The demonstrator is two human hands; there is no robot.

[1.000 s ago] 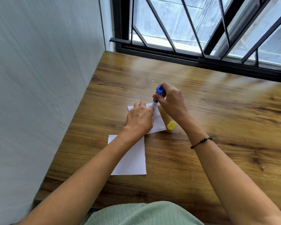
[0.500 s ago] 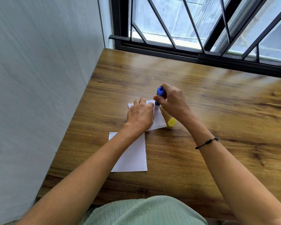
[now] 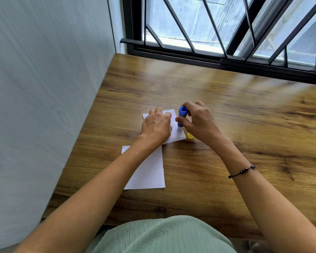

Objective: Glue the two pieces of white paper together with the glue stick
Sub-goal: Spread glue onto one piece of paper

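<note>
Nearer the paper's right edge now, the glue stick (image 3: 181,117) stands tip-down in the right hand (image 3: 199,121)'s pinching grip; left hand (image 3: 156,125) lies flat on upper paper (image 3: 177,133), yellow cap (image 3: 190,136) beside, lower paper (image 3: 150,172) on the desk (image 3: 244,125).

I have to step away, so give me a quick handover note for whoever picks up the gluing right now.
Left hand presses the far paper flat on the table.
Right hand grips the blue glue stick, tip down on that paper's right edge.
Yellow cap lies beside that paper.
Near paper lies apart, untouched.
Done: stick uncapped, gluing under way.
Left: finish gluing, join the papers, press.
</note>
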